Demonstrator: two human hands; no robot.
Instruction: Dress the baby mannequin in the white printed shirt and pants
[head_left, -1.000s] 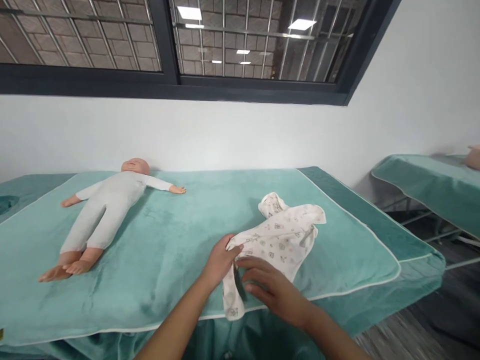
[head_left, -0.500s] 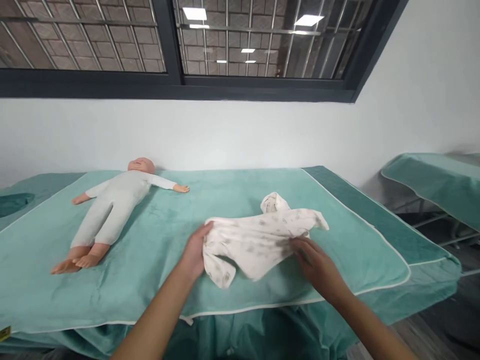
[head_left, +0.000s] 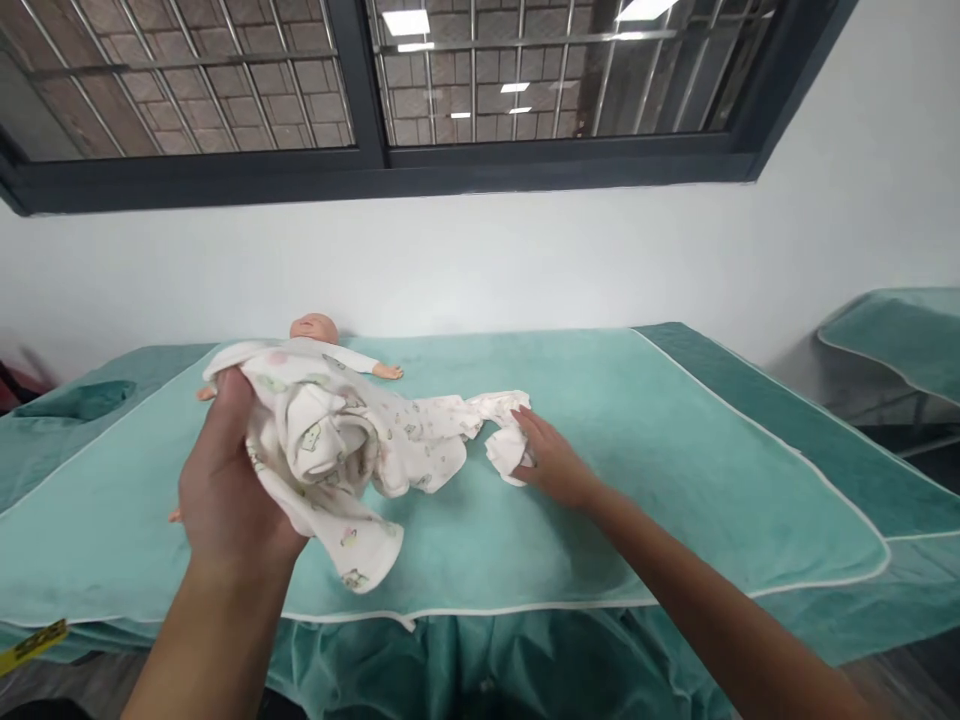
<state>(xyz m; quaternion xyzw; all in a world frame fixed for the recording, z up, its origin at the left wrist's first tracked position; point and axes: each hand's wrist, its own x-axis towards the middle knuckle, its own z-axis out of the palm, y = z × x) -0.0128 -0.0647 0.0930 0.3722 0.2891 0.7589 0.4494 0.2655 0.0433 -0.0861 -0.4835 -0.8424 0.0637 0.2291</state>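
Note:
A white baby garment with small printed figures (head_left: pixel 420 440) stretches between my two hands above the green bed cover (head_left: pixel 615 530). My left hand (head_left: pixel 232 480) is raised close to the camera, closed around one bunched, rolled end, with a flap hanging down. At the other end, my right hand (head_left: pixel 551 460) has its fingers on the crumpled cloth, pinching it near the cover. Behind the lifted cloth lies a baby doll (head_left: pixel 313 328) in white clothing. Its head and one outstretched arm show, while most of its body is hidden by the garment and my left hand.
A white wall (head_left: pixel 480 265) and a dark-framed window (head_left: pixel 555 165) with metal bars stand behind the bed. Another green-covered bed (head_left: pixel 900 340) is at the right. A yellow strip (head_left: pixel 34 645) shows at the lower left.
My left hand has moved left and up toward the camera with one end of the garment. My right hand has shifted left, holding the other end, and the garment now covers most of the doll from view.

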